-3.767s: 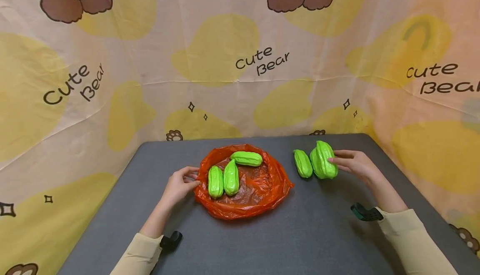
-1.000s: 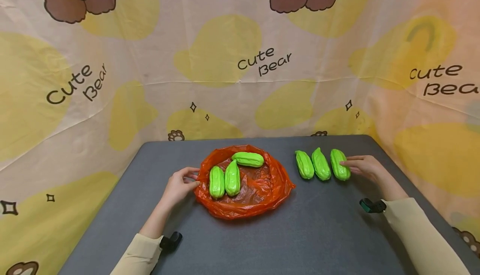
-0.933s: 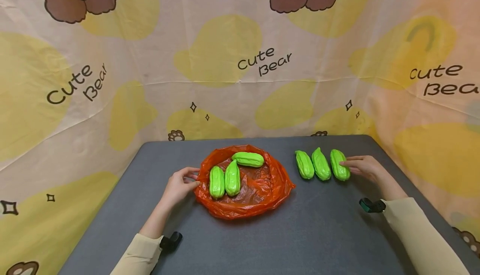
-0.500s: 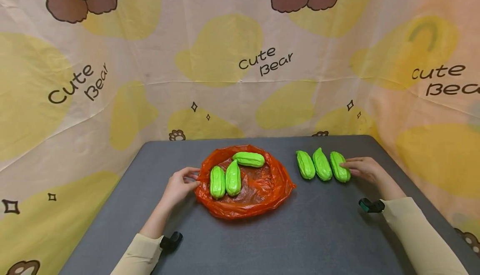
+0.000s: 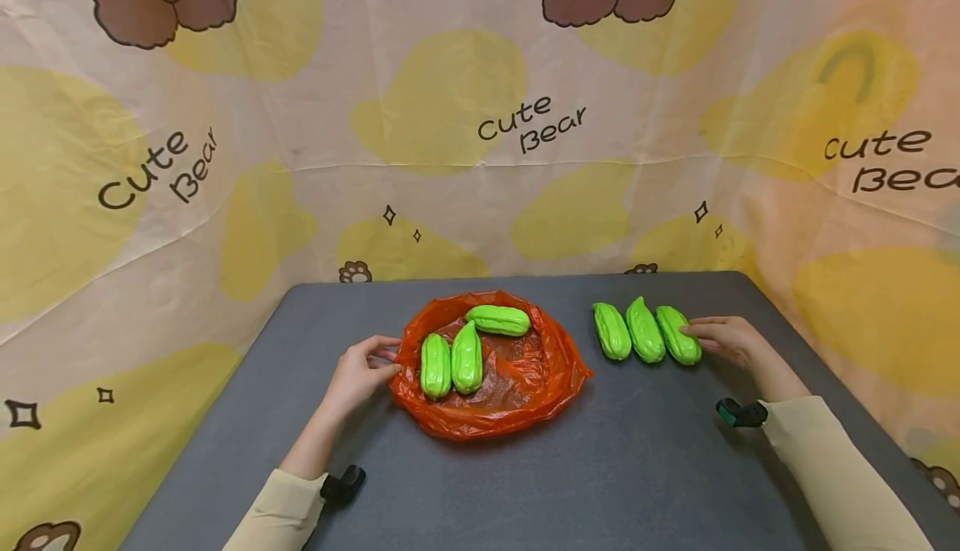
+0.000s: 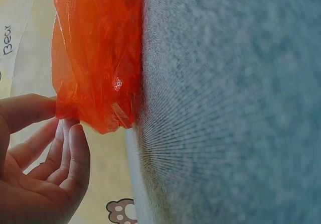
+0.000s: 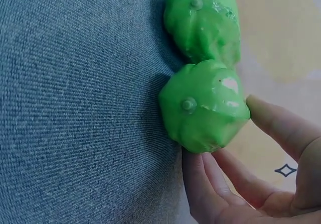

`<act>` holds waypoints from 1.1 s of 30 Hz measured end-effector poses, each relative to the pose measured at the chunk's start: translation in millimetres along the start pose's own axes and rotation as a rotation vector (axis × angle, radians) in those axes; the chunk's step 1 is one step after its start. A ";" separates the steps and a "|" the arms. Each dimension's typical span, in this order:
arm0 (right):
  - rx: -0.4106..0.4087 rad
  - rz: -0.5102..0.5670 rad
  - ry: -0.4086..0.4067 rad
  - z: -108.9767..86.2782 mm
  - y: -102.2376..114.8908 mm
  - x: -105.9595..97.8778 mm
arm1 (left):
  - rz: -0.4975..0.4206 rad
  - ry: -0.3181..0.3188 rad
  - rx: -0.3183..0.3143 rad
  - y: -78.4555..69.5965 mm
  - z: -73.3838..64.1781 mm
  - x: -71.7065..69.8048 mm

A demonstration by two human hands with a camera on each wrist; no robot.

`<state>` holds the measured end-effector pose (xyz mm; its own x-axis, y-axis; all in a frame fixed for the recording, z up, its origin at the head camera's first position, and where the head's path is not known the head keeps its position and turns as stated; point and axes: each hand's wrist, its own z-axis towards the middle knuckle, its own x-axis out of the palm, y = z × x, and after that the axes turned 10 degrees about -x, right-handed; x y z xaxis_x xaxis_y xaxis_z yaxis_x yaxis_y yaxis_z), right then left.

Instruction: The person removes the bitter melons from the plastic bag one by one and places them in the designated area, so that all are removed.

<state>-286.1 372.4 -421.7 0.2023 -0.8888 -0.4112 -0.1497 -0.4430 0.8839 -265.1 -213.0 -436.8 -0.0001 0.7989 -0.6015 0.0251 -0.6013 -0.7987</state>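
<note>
My left hand [image 5: 363, 369] pinches the left edge of a red plastic bag [image 5: 564, 368], its rim spread into a round opening. In the left wrist view, thumb and fingers grip the bag's thin film [image 6: 98, 58]. Inside lie three glossy green ribbed bitter melons, one of them a sideways melon [image 5: 498, 320] at the back. Right of the bag, three similar melons lie in a row on the table. My right hand [image 5: 726, 341] holds the rightmost melon [image 5: 677, 336]; the right wrist view shows thumb and fingers around its rounded end [image 7: 203, 108], close beside its neighbour [image 7: 200, 25].
A dark grey table [image 5: 525, 493] carries everything. Behind and at both sides hangs a printed cloth [image 5: 435, 201] with bears and lettering. The leftmost melon [image 5: 612, 332] and the middle melon [image 5: 645, 330] of the row lie near the table's back edge.
My right hand has brought a melon down from over the others to the row's right end. Since then its far tip has swung left toward the middle melon. The left hand stays put.
</note>
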 end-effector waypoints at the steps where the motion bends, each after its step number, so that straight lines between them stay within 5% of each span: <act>1: 0.001 -0.001 -0.002 -0.1 -0.4 -0.1 | -0.002 -0.001 -0.004 0.0 -0.2 0.1; 20: -0.012 0.140 0.000 -2.8 -9.9 -5.6 | -0.003 0.004 -0.007 -0.7 -1.6 0.2; 33: -0.005 0.069 -0.004 -3.0 -9.6 -3.3 | -0.017 0.004 -0.002 0.0 -0.1 0.0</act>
<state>-282.4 379.9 -428.2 0.1877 -0.9177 -0.3502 -0.1584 -0.3801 0.9113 -265.0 -213.0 -436.8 0.0038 0.8088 -0.5881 0.0272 -0.5879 -0.8084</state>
